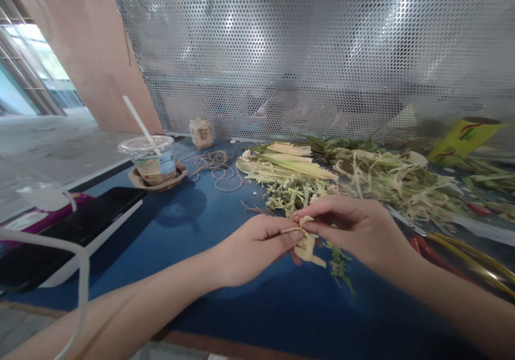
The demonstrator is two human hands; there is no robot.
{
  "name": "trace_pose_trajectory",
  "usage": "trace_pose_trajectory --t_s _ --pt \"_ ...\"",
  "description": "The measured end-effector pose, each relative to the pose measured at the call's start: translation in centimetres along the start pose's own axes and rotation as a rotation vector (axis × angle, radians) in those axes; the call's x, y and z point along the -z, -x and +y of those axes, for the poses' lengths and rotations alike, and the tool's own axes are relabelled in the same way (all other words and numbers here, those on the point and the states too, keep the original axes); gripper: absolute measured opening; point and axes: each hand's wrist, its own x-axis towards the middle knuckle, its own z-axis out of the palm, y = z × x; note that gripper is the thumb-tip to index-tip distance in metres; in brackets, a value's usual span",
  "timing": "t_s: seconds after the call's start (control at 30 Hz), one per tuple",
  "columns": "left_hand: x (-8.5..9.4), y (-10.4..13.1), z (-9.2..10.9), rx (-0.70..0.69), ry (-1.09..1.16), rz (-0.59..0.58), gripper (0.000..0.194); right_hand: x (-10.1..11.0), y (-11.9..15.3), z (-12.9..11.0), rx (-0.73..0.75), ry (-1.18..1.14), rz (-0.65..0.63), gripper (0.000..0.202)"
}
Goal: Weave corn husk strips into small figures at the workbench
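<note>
Both hands are together over the near middle of the table. Between the thumb and fingers of my left hand (261, 247) is a folded piece of pale yellow corn husk (306, 247), with a loose end pointing down to the right. My right hand (354, 223) pinches the upper part of the same husk. A green leafy sprig (340, 266) shows just below my right hand; whether it is attached to the husk I cannot tell. Beyond the fingers lie small green plant clusters (295, 191) and a stack of flat pale husk strips (287, 161).
At right are a heap of dried husks (394, 183) and a tipped yellow canister (462, 140). Yellow handles (475, 263) lie by my right forearm. A lidded cup (155, 161), tangled twine (217, 167) and a black phone (76, 236) are left. A perforated metal panel (301, 54) stands behind.
</note>
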Motion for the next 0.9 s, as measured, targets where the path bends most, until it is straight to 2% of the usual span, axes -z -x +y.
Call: trace_pose_trajectory --t_s 0.2,0.3,0.37,0.43,0.53,0.6,0.73,0.9 --pt "-0.2 -0.1 0.0 -0.038 -0.013 0.012 0.027 -0.4 0.2 -0.1 -0.141 -0.239 -0.005 0.009" --pt "-0.3 -0.1 -0.2 -0.018 -0.053 0.038 0.026 -0.6 0.4 -0.4 -0.088 -0.065 0.094 0.008" --pt "-0.3 -0.2 -0.3 -0.019 -0.064 0.047 0.026 -0.6 0.6 -0.6 0.056 0.142 0.172 0.011" --pt "-0.3 -0.3 -0.4 -0.014 -0.052 0.055 0.026 -0.3 0.7 -0.7 0.315 0.326 0.174 0.015" --pt "-0.2 -0.4 -0.5 0.016 0.008 0.050 0.029 0.6 0.4 -0.4 0.757 0.554 0.028 0.019" --pt "-0.1 -0.4 -0.6 0.034 0.055 0.032 0.030 1.3 0.1 -0.1 0.927 0.697 -0.076 0.019" --pt "-0.1 -0.5 -0.5 0.031 0.103 0.005 0.027 2.0 -0.1 0.0 1.048 0.877 -0.128 0.020" --pt "-0.2 -0.3 -0.2 0.037 0.093 -0.005 0.030 2.0 0.2 -0.3 1.046 1.017 -0.101 0.022"
